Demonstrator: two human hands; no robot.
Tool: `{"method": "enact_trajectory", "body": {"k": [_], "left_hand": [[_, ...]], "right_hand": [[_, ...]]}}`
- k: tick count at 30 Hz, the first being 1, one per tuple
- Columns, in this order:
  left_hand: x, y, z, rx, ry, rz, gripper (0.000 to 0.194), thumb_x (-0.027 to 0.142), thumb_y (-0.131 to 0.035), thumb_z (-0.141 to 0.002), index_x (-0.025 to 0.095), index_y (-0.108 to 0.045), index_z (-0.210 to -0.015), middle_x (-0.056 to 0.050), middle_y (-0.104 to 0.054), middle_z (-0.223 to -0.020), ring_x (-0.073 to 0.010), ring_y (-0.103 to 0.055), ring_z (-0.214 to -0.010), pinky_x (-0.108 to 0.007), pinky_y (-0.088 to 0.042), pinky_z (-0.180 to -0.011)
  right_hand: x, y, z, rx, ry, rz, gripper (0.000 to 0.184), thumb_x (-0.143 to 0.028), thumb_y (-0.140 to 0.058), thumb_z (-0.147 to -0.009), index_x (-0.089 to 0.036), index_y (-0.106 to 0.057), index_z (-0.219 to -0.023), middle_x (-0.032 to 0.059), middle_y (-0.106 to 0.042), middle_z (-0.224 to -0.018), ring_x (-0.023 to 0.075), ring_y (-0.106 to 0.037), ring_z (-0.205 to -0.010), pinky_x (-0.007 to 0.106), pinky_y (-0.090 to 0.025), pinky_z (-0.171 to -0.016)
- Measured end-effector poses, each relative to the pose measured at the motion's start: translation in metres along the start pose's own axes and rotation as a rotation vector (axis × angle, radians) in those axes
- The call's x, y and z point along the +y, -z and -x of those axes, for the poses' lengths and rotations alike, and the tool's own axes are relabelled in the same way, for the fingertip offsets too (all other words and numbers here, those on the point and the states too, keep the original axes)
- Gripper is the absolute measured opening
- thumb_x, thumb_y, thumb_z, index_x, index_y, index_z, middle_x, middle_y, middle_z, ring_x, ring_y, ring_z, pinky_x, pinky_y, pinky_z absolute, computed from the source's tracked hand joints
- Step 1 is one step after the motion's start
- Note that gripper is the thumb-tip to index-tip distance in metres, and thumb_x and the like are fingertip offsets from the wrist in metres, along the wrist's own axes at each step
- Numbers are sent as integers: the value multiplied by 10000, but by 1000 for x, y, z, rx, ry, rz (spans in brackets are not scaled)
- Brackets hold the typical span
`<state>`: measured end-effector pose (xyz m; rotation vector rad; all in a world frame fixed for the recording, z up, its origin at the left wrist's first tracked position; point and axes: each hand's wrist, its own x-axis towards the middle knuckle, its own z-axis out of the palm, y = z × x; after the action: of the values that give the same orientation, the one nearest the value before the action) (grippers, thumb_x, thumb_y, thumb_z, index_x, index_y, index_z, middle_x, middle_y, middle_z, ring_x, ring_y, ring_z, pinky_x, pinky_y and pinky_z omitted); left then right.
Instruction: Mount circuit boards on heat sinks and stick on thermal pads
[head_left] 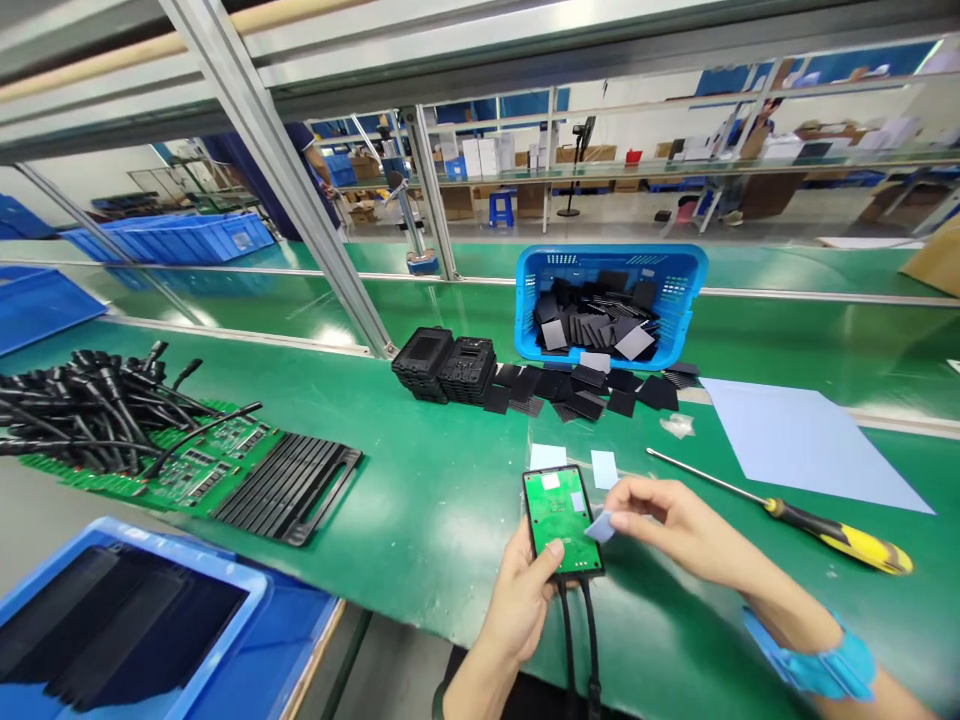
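Observation:
My left hand (pixel 517 590) grips a green circuit board (pixel 556 520) set in a black housing, its thumb pressed on the lower part of the board. Two black cables (pixel 577 640) hang from the housing's near end. Small pale pads stick to the board's upper part. Between thumb and fingertips, my right hand (pixel 667 520) pinches a small light-blue pad (pixel 600 527) at the board's right edge. Two more pale pads lie just beyond the housing, one a light-blue square (pixel 604 469). A blue band circles my right wrist.
A yellow-black screwdriver (pixel 832 530) and a pale sheet (pixel 817 435) lie right. A blue basket (pixel 529 300) holds black pieces, with more scattered before it. Black housings (pixel 442 365) are stacked alongside. Cabled boards (pixel 210 465) lie left. A metal post (pixel 300 190) rises behind. A person stands beyond.

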<state>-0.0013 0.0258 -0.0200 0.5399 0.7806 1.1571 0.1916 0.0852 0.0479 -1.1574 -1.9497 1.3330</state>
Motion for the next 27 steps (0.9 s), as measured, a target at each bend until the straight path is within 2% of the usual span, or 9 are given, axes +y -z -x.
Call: {"method": "enact_trajectory", "body": {"k": [5,10,18,27], "left_hand": [[1,-3,-1,-77,-48,-33,423,254,-698,-821,198,-592,-1227,-88,-702,-1146,-250,-639,-1035,-330,-492,-839],[1,-3,-1,-91,-52,-51,416,261,-716,-804,197,-619,-1204,-90,-700,-1155,-272,-610,-1104,-370,-460,-935],[1,-2,-1,-100,-36,-68,455,276,-685,-833,205,-588,-1272,-102,-684,-1190,-279,-598,-1121,-382,-466,-933],[2,-3,-1,-99,-31,-65,465,261,-673,-846,245,-575,-1300,-85,-673,-1218,-277,-558,-1183,-362,-459,-935]], "right_hand": [[10,-18,7,-59,-3,71,251,-399,-569,-909,-197,-651,-784,0,-638,-735,156,-520,-674,269,-398,-637],[17,-21,3,-37,46,117,223,-363,-557,-921,-199,-683,-838,15,-674,-799,166,-560,-717,272,-406,-662],[11,-18,5,-97,41,83,230,-364,-563,-924,-200,-698,-835,5,-660,-758,149,-546,-666,249,-394,-613],[19,-22,2,-18,109,175,213,-355,-534,-951,-226,-684,-873,19,-686,-831,172,-592,-721,269,-421,-648]]}}
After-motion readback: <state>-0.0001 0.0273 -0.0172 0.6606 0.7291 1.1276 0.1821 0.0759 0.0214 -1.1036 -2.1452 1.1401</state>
